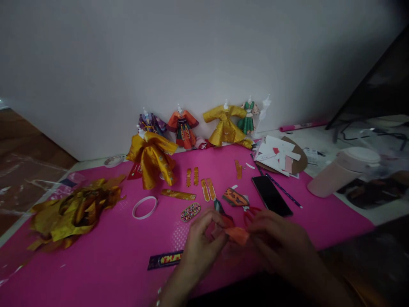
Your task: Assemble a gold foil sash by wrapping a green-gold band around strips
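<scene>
Both my hands are raised over the pink mat, with a small piece of orange fabric (238, 236) stretched between them. My left hand (204, 236) pinches its left side, where a darker red and grey part of cloth shows behind the fingers. The fingers of my right hand (277, 238) close on the opposite end, slightly blurred. Just beyond my right fingers lie red-handled scissors (251, 214), partly hidden. Near them rests a patterned orange cloth piece (235, 197). A dark ruler-like strip with a yellow and red pattern (168, 259) is partly covered by my left wrist.
Doll forms in small robes, one in gold (151, 160), stand along the wall. Gold fabric scraps (79, 211) are heaped at left. A white ring (145, 208), a bead-covered oval clip (191, 212), a phone (271, 196), paper pieces (276, 151) and a bottle (341, 172) surround the work area.
</scene>
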Tool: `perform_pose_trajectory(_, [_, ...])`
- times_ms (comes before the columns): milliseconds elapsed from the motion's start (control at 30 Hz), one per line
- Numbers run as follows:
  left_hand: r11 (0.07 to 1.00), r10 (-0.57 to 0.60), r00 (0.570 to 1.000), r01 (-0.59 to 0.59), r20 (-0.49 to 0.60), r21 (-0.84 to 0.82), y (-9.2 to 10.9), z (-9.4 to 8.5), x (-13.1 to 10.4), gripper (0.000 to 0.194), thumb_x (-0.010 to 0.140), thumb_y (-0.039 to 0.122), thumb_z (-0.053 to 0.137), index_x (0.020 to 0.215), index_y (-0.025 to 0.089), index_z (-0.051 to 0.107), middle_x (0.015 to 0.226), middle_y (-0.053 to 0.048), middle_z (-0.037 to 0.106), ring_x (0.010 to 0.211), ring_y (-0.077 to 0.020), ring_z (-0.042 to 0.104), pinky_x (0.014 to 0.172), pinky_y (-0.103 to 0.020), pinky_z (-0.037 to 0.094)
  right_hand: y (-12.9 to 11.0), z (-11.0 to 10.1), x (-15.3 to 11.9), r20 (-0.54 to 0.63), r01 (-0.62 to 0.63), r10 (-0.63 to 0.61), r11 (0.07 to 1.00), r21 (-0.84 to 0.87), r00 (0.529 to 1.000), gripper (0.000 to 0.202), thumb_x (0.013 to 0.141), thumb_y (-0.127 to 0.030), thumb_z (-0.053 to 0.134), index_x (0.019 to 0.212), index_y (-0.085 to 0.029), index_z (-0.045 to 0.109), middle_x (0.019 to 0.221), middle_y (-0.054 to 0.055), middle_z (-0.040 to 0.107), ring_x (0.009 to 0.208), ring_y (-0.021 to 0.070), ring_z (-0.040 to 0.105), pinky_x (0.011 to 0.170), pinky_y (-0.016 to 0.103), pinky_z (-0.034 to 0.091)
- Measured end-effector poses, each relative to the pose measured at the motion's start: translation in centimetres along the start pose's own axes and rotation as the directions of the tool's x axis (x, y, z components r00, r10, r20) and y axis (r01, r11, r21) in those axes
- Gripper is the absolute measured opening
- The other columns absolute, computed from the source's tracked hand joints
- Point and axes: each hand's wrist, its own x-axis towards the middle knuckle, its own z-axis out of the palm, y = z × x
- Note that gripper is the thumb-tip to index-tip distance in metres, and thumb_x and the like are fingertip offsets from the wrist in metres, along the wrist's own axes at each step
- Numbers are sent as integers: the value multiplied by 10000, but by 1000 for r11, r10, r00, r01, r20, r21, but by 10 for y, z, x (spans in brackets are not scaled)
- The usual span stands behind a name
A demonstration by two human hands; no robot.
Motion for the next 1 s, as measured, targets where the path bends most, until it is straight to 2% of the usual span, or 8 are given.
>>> perform_pose_trajectory(167, [948,161,986,-141,-48,286,-16,-3,-18,230,739,53,584,667,228,454,686,10,524,703,-189,525,677,-338,425,12,15,-7,-70,70,-77,993,-91,995,106,821,-109,577,801,-205,618,781,51,641,696,166,635,575,253,477])
perform_pose_trajectory(333, [983,13,996,5,-93,184,-18,1,-54,139,795,166,649,840,265,563,872,-31,595,852,-228,563,745,-367,449,16,29,-12,-42,64,-65,997,-37,997,117,837,-97,561,795,-204,578,728,31,595,669,161,608,562,261,467])
perform_pose_trajectory(400, [989,-150,989,149,21,17,-17,10,-71,94,825,314,655,792,262,584,812,-31,593,786,-218,562,697,-350,440,14,31,-13,-37,33,-33,999,-9,999,117,843,-102,568,782,-202,566,714,21,583,654,152,596,563,261,456])
perform_pose_trajectory(500, [766,-430,802,568,415,-303,-19,31,-85,323,798,555,640,845,235,636,721,-22,584,599,-152,507,544,-274,365,12,34,-14,-44,9,-8,1000,23,999,137,819,-72,570,775,-201,559,704,2,575,636,138,581,556,250,438])
perform_pose_trajectory(567, [513,-469,722,692,509,-508,-20,45,-85,453,726,632,674,834,194,647,719,-24,588,541,-114,479,501,-244,323,12,35,-15,-66,5,-1,999,50,998,155,798,-49,559,779,-203,559,711,-4,579,643,135,577,558,245,434])
perform_pose_trajectory(667, [242,-511,754,587,413,-773,-14,58,-74,419,718,559,727,828,159,671,729,-22,598,528,-87,480,499,-226,328,12,37,-18,-90,3,5,997,83,996,158,785,-46,566,777,-203,559,706,-10,575,639,133,567,564,244,430])
perform_pose_trajectory(767, [109,-581,734,498,352,-860,-8,58,-65,329,672,381,820,880,156,698,758,-23,629,601,-101,534,533,-213,364,13,37,-22,-98,-2,10,996,84,995,149,787,-59,574,777,-206,554,695,-12,576,627,135,566,557,247,425])
perform_pose_trajectory(1000, [182,-664,697,501,271,-846,-11,51,-69,291,619,257,864,858,160,728,672,-6,666,543,-95,552,540,-209,399,20,38,-37,-122,-23,23,1000,7,992,141,784,-82,545,788,-223,553,708,0,619,639,166,601,557,273,440])
